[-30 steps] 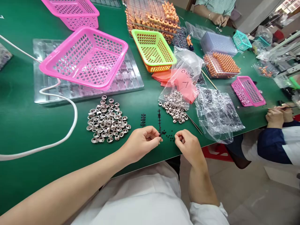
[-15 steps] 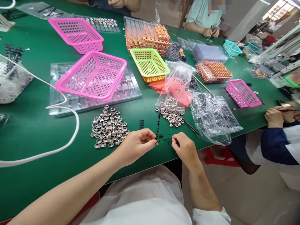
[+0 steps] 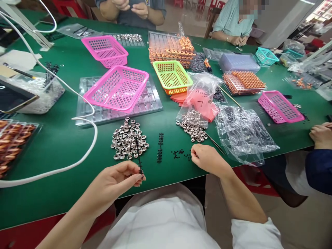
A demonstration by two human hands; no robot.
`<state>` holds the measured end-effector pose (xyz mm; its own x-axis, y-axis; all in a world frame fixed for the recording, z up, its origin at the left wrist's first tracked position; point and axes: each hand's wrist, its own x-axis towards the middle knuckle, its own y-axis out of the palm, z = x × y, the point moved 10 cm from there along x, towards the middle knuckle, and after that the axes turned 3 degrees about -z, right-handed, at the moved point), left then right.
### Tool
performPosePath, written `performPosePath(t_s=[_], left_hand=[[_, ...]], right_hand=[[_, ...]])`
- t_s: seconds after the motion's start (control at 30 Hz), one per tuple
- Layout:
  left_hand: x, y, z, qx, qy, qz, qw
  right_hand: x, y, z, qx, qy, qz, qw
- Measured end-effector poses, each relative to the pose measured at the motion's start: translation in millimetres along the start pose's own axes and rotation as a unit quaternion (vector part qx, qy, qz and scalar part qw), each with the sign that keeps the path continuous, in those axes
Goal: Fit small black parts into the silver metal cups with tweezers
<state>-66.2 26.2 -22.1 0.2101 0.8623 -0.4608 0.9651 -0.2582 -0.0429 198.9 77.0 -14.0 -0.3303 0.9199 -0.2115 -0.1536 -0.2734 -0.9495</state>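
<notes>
My left hand (image 3: 124, 178) pinches the lower end of a thin black plastic strip (image 3: 139, 154) with short side stubs, held upright in front of the pile of small metal cups (image 3: 127, 140). Fingers curled together, my right hand (image 3: 209, 159) rests on the table beside scattered tiny black pieces (image 3: 178, 153); whatever its fingertips hold is hidden. Between the hands another black strip (image 3: 160, 148) lies flat on the green table (image 3: 155, 176). Behind my right hand, more metal cups (image 3: 194, 129) spill from a clear bag (image 3: 203, 83), and tweezers (image 3: 216, 143) lie alongside.
Pink baskets (image 3: 116, 88) and a lime basket (image 3: 172, 74) stand farther back. A white cable (image 3: 85, 148) loops across the left. Clear bags of black parts (image 3: 243, 133) lie right. Trays of orange parts (image 3: 243, 82) sit behind. A co-worker's hand (image 3: 321, 135) is at the far right.
My left hand has moved left and nearer to me with the black strip, away from the tiny black pieces. My right hand stays by those pieces. The view has shifted left.
</notes>
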Motion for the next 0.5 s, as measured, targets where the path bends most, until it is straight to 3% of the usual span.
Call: performPosePath(t_s=[0.2,0.5], left_hand=[[-15.9,-22.4,25.7,-0.039,-0.027,-0.029,0.998],[-23.1,-35.2,34.5,-0.066,-0.041,-0.075,0.994]], right_hand=[[14.1,1.0,1.3,-0.032,0.003,0.09,0.995],[14.0,3.0,-9.1,0.002,0.021,0.111,0.994]])
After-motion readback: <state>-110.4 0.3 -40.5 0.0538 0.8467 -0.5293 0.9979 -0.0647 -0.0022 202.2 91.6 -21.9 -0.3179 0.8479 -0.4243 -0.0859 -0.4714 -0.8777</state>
